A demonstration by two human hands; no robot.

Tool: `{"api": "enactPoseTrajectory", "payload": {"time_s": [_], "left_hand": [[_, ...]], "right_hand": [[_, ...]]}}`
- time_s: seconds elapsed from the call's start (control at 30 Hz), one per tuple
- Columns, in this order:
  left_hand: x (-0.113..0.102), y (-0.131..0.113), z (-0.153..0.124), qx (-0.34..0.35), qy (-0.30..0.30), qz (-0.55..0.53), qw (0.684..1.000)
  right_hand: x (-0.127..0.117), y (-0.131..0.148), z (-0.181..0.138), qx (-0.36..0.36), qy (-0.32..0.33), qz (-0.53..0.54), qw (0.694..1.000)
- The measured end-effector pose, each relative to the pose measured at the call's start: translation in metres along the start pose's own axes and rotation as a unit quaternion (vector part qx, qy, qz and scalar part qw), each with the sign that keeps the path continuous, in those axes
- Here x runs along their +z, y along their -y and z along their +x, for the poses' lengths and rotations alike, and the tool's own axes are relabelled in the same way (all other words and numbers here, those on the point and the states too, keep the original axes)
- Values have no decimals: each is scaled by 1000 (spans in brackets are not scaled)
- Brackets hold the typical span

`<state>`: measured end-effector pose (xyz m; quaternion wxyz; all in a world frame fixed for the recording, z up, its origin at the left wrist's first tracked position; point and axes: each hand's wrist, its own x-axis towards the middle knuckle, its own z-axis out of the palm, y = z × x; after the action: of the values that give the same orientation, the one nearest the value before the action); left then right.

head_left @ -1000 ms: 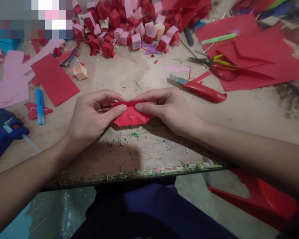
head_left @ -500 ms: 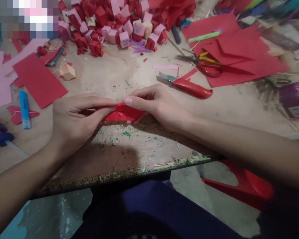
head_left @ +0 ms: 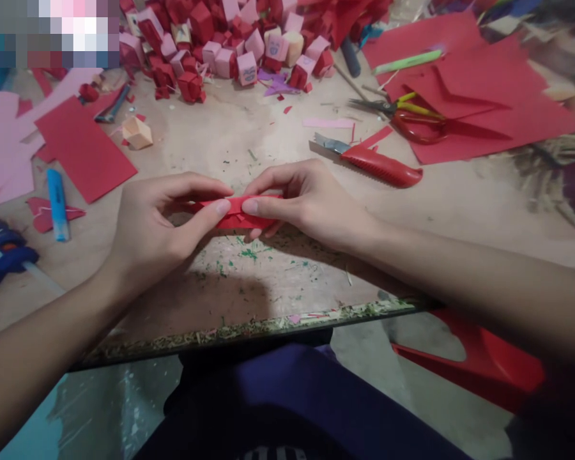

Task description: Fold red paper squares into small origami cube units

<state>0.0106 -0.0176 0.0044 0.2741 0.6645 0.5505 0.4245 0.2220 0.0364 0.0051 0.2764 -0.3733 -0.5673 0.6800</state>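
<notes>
A small folded piece of red paper [head_left: 242,222] is held between both hands, just above the table near its front edge. My left hand [head_left: 165,214] pinches its left end, the thumb pressing on the paper's upper face. On the right end, my right hand [head_left: 301,198] grips it with the thumb on top and fingertips showing beneath. The two thumbs lie close together at the paper's middle. Parts of the folds are hidden under the fingers. Beyond my right hand lies a red-handled box cutter [head_left: 381,166] with its blade out.
Scissors [head_left: 412,118] and a green pen [head_left: 408,62] rest on red sheets [head_left: 489,83] at right. Small pink and red paper boxes [head_left: 246,68] pile at the back. A blue highlighter [head_left: 58,204], red card [head_left: 87,150] and blue glue gun [head_left: 2,252] are at left.
My left thumb has moved onto the paper's top, nearer the right thumb, and the upper edge looks folded over. The whole view has shifted slightly.
</notes>
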Motion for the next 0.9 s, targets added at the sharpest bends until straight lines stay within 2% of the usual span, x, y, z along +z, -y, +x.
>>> {"api": "enactPoseTrajectory", "payload": {"time_s": [0.2, 0.6, 0.9], "left_hand": [[-3, 1, 5, -41, 26, -35, 998], [0, 9, 7, -84, -25, -125, 988], [-4, -2, 7, -77, -40, -44, 995]], "right_hand": [[1, 1, -1, -5, -6, -16, 1000], [1, 1, 0, -23, -56, -57, 997], [-1, 4, 0, -24, -54, -65, 996]]}}
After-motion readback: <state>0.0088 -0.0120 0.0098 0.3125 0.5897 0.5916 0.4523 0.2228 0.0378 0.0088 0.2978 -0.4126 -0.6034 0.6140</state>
